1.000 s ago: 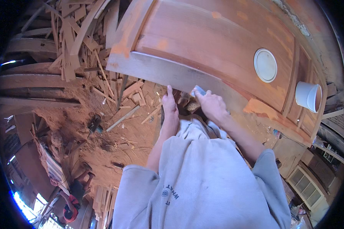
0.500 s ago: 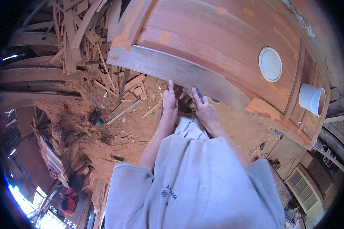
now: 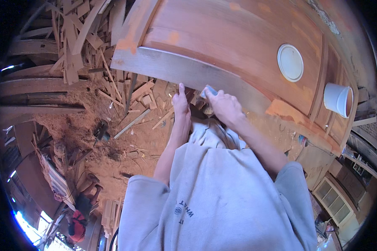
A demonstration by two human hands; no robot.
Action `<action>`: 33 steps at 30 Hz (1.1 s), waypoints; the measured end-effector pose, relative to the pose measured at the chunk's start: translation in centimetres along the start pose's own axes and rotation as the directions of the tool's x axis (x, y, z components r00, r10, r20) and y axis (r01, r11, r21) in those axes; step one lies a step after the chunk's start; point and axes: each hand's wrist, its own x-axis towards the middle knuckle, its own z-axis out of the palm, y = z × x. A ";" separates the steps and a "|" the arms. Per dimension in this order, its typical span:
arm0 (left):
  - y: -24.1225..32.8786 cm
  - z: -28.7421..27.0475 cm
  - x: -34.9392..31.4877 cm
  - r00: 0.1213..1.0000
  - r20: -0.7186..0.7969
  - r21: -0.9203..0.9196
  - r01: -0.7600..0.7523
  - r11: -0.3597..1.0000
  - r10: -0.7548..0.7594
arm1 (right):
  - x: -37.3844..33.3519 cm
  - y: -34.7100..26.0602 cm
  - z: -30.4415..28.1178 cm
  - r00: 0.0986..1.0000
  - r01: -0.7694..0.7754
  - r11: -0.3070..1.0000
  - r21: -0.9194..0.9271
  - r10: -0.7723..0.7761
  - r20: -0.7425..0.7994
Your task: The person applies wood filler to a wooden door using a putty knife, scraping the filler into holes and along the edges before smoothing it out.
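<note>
A reddish-brown wooden door panel (image 3: 222, 37) with orange filler patches lies across the top of the view, its pale near edge (image 3: 171, 69) facing me. My right hand (image 3: 227, 108) pinches a small flat grey-blue piece that looks like folded sandpaper (image 3: 209, 90), just short of that edge. To its left, my left hand (image 3: 181, 104) is beside the edge with the thumb pointing up. Its other fingers are hidden, so whether it grips anything does not show.
On the panel rest a round white lid (image 3: 290, 62) and a white bucket (image 3: 337, 100). Wood offcuts (image 3: 73, 54) are heaped at the far left above sawdust. A person in red (image 3: 77, 226) is at the lower left. A framed glazed piece (image 3: 333, 198) stands at the lower right.
My right hand has drawn back slightly toward me and turned, so the sandpaper's lighter side shows. The left hand has shifted a little left, and the whole view has moved slightly.
</note>
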 end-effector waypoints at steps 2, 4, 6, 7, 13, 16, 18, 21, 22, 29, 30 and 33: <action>1.1 0.8 -1.0 1.000 0.024 0.059 -0.003 0.998 0.002 | 0.1 1.4 1.0 1.000 -0.001 1.000 -0.027 0.000 -0.007; 1.5 0.9 -1.3 1.000 0.022 0.044 0.007 0.999 -0.008 | -0.9 1.8 0.6 0.998 -0.043 0.999 -0.030 0.044 0.043; 1.4 0.8 -1.3 1.000 0.018 0.023 0.020 1.000 -0.021 | -1.8 3.1 0.0 0.982 -0.113 0.994 0.007 0.110 0.152; 1.2 0.5 -1.1 1.000 0.009 0.009 0.022 1.000 -0.022 | -2.2 3.0 0.1 0.982 -0.110 0.994 -0.002 0.109 0.154; 0.5 0.8 -0.6 1.000 0.005 -0.030 0.000 1.000 0.000 | -1.7 0.5 3.7 0.986 -0.109 0.980 0.167 0.128 -0.110; 0.0 -0.4 0.3 1.000 0.001 -0.017 0.005 1.000 -0.005 | -1.4 0.9 6.1 0.984 -0.109 0.982 0.157 0.128 -0.122; 0.0 -0.5 0.3 1.000 0.016 -0.013 -0.009 1.000 0.010 | -1.7 1.3 6.1 0.981 -0.112 0.982 0.150 0.133 -0.140; 1.1 0.3 -0.8 0.998 0.025 -0.020 0.051 0.998 -0.051 | -2.3 1.9 3.6 0.984 -0.161 0.978 0.133 0.169 -0.052; 1.2 0.3 -1.0 0.997 0.054 -0.025 0.064 0.998 -0.063 | -2.2 1.5 2.2 0.992 -0.081 0.987 0.138 0.093 -0.085; 1.1 -1.5 0.3 0.987 -0.125 0.182 0.122 0.976 -0.101 | -0.3 -0.4 1.1 1.000 -0.002 1.000 -0.018 0.002 -0.031; 1.1 -1.0 -0.1 0.988 -0.109 0.191 0.128 0.973 -0.109 | -0.7 0.1 1.2 0.999 -0.022 1.000 -0.015 0.022 -0.034; 2.3 1.2 -1.2 0.997 0.009 -0.025 0.079 0.997 -0.079 | -1.8 3.3 0.6 0.998 -0.070 0.996 0.047 0.071 -0.003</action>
